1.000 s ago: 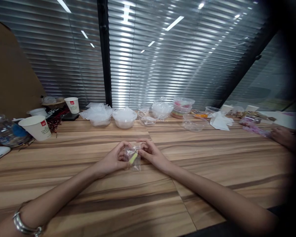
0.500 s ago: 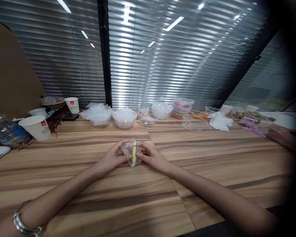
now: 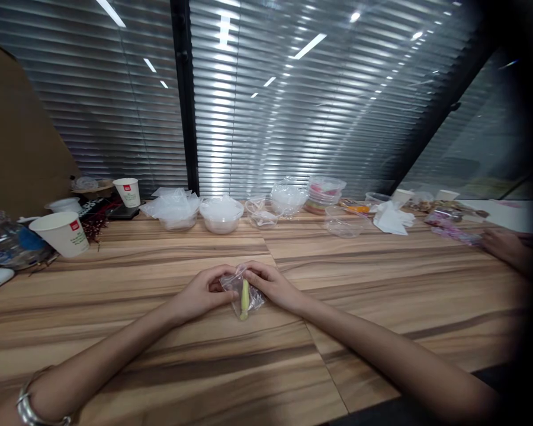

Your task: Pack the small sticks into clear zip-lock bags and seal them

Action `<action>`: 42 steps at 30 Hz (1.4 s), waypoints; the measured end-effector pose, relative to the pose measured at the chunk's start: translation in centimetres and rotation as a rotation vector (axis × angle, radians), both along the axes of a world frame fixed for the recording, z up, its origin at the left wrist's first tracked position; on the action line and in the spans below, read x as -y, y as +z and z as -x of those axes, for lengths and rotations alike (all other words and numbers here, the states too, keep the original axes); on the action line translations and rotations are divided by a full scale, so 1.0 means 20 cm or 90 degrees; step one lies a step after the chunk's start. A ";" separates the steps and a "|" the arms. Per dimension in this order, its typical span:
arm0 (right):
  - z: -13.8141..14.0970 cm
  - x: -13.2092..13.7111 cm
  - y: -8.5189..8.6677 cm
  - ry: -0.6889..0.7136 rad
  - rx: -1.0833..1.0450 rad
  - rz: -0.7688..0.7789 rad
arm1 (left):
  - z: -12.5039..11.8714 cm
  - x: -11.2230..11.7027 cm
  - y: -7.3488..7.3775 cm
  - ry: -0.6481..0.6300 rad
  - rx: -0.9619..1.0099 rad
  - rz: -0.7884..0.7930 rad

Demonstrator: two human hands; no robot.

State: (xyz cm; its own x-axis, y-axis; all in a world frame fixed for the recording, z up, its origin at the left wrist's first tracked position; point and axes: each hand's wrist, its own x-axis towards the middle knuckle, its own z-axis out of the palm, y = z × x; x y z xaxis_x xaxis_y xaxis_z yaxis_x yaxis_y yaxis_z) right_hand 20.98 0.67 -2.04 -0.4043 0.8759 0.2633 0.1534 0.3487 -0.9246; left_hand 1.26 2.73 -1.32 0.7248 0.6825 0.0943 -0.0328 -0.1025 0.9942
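A small clear plastic bag [image 3: 254, 300] is held between my two hands, just above or on the wooden table; I cannot tell which. Inside it lies a slim yellow-green piece [image 3: 244, 299], whose kind I cannot make out. My left hand [image 3: 206, 290] pinches the bag's left upper edge, thumb in front and fingers behind. At the top right of the bag, the fingers of my right hand [image 3: 273, 285] are closed on its edge. Part of the bag's upper rim is hidden by the fingers.
Along the back stand plastic bowls [image 3: 221, 220], a stack of tubs [image 3: 323, 192], a clear lid [image 3: 344, 225] and crumpled tissue [image 3: 391, 219]. Paper cups [image 3: 57, 234] and a bottle [image 3: 9, 245] are at left. Another person's hand [image 3: 506, 245] rests at far right, near pink wrappers [image 3: 455, 234].
The bag and both hands have come slightly lower and nearer. My right hand has shifted from the bag's side to its top edge, leaving the yellow-green piece more visible.
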 end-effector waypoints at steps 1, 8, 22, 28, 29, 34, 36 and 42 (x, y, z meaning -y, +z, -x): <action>0.00 0.00 0.00 0.002 -0.002 0.006 | 0.00 0.00 0.00 0.001 -0.002 -0.002; 0.00 -0.01 -0.01 0.024 -0.033 0.047 | 0.02 0.00 0.03 0.008 -0.035 -0.009; 0.00 -0.03 0.00 0.027 -0.055 0.053 | 0.00 0.01 0.06 0.018 -0.065 -0.030; -0.01 -0.05 -0.03 0.019 -0.077 0.068 | 0.00 0.01 0.06 0.080 -0.045 -0.023; -0.01 -0.05 -0.03 0.021 -0.075 0.072 | 0.00 0.01 0.06 0.083 -0.043 -0.024; -0.01 -0.05 -0.03 0.026 -0.062 0.080 | 0.00 0.01 0.08 0.063 -0.069 -0.045; -0.01 -0.05 -0.03 0.026 -0.046 0.071 | 0.00 0.01 0.07 0.045 -0.083 -0.055; -0.02 -0.06 -0.05 0.002 0.016 0.022 | -0.01 0.00 0.05 0.018 -0.096 -0.061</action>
